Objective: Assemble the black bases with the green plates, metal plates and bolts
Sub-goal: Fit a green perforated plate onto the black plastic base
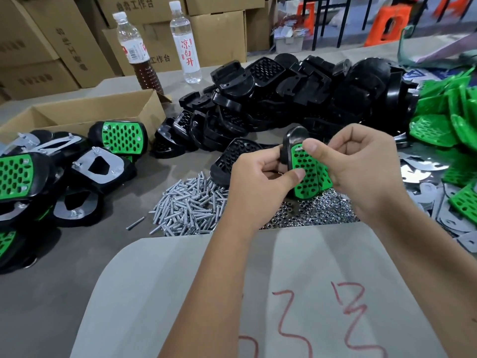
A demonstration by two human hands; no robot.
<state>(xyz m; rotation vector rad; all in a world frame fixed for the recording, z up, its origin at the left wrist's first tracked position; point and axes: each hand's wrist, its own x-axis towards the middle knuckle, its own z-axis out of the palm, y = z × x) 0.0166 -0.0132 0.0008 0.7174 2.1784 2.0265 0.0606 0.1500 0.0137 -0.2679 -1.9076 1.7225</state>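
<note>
The left hand (260,174) gripped a rounded black plastic base (293,140) with a perforated green plate (307,171) laid on it, held tilted above the heap of loose steel bolts (185,205) on the grey counter (77,244). The right hand (361,161) pinched what seemed to be a small bolt at the plate's top corner. The step in hand was probably the bolt insertion. Next, the bolt should go straight through both holes, then the remaining corners, a metal plate and nuts.
</note>
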